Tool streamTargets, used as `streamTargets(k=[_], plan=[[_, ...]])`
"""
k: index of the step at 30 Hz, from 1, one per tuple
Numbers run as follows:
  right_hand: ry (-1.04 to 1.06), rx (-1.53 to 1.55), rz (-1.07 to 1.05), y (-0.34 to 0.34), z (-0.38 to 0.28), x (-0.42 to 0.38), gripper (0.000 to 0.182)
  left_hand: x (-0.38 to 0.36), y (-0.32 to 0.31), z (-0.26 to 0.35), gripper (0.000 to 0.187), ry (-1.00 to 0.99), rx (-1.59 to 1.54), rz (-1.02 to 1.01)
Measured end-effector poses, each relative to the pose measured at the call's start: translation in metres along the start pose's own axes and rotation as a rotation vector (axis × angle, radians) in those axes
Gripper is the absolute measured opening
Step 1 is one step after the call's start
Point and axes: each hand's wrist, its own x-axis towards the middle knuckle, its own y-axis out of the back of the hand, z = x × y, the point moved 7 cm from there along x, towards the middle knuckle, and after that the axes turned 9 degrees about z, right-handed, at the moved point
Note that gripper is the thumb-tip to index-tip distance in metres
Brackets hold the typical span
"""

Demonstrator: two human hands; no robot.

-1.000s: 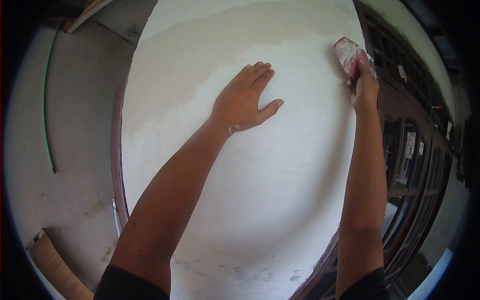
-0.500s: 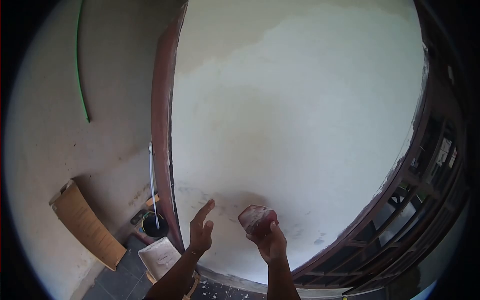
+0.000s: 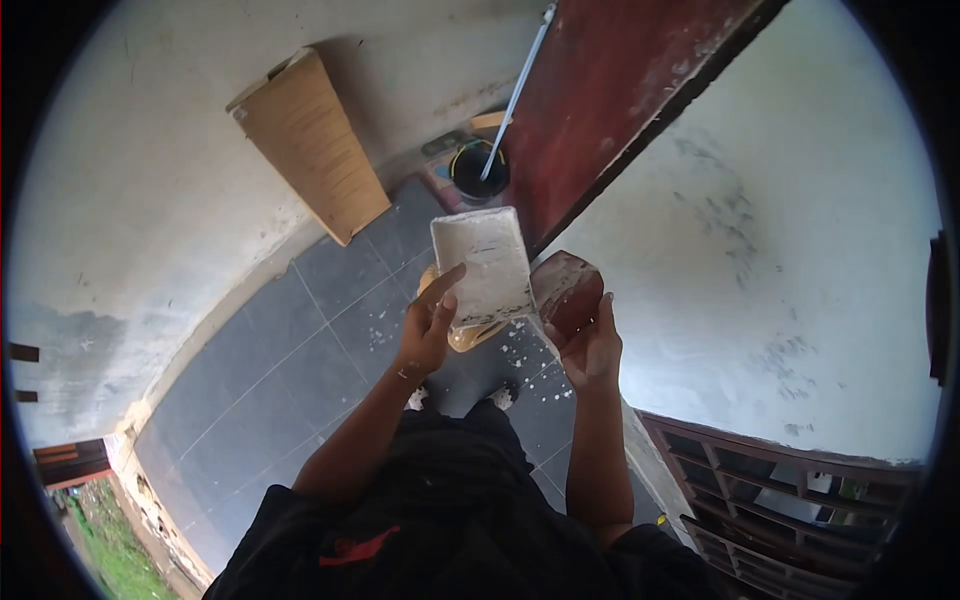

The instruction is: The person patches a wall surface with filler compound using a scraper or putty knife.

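Observation:
My right hand [image 3: 592, 352] is closed on the lower edge of a dark red putty spreader [image 3: 578, 306], a flat angular plate smeared with whitish paste. The spreader overlaps the right side of a white rectangular tray [image 3: 485, 250] in this view. Paste coats the inside of that tray, which rests over a tan stool [image 3: 470, 338]. At the tray's left side is my left hand [image 3: 428, 325], open and holding nothing, its index finger stretched over the tray and its thumb apart.
A black bucket [image 3: 478, 172] with a pale stick [image 3: 520, 90] stands behind the tray, beside a dark red door frame [image 3: 590, 110]. Cardboard [image 3: 315, 150] leans on the left wall. White drips spot the grey tile floor [image 3: 290, 350]. A slatted window [image 3: 780, 480] is at lower right.
The view has swung down from the pale wall to the floor and tray. Both hands are now by the tray, the right still gripping the spreader, the left still open.

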Motion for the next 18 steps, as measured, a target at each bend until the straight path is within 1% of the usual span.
streamTargets(k=[2,3,4,5,6,7,8,9,11,12,13,14,15,17,18], plan=[[0.016,-0.033,0.051,0.006,0.029,0.017,0.042,-0.002,0.030,-0.023,0.078,0.113,0.027,0.067],[-0.016,-0.038,0.056,0.007,0.044,0.025,0.042,-0.005,0.044,-0.043,0.080,0.164,0.045,0.071],[0.003,-0.078,0.091,0.012,0.056,0.033,0.039,-0.008,0.056,-0.061,0.080,0.191,0.056,0.078],[0.027,-0.117,0.126,0.017,0.067,0.042,0.039,-0.009,0.066,-0.077,0.082,0.215,0.044,0.115],[0.003,-0.119,0.141,0.023,0.082,0.052,0.039,-0.012,0.075,-0.094,0.084,0.241,0.033,0.150],[0.038,-0.244,0.204,0.035,0.091,0.063,0.034,-0.016,0.076,-0.108,0.089,0.286,0.036,0.138],[0.073,-0.372,0.264,0.044,0.102,0.075,0.028,-0.017,0.080,-0.125,0.089,0.310,0.043,0.139],[0.052,-0.379,0.273,0.051,0.115,0.088,0.028,-0.021,0.081,-0.145,0.090,0.359,0.045,0.151],[0.090,-0.800,0.275,0.064,0.137,0.118,0.020,-0.023,0.079,-0.182,0.091,0.426,0.050,0.164],[0.067,-0.806,0.285,0.080,0.155,0.137,0.020,-0.027,0.076,-0.203,0.085,0.486,0.025,0.199],[0.142,-0.991,0.273,0.094,0.170,0.160,0.020,-0.027,0.073,-0.223,0.079,0.543,0.001,0.235],[0.211,-1.177,0.253,0.103,0.179,0.175,0.021,-0.028,0.065,-0.238,0.079,0.568,0.008,0.236],[0.181,-1.189,0.255,0.116,0.193,0.190,0.021,-0.030,0.059,-0.255,0.079,0.622,0.014,0.235],[0.301,-1.303,0.207,0.111,0.210,0.215,0.023,-0.032,0.049,-0.290,0.078,0.708,0.002,0.229],[0.280,-1.312,0.207,0.111,0.221,0.231,0.023,-0.028,0.043,-0.310,0.078,0.730,0.005,0.232]])
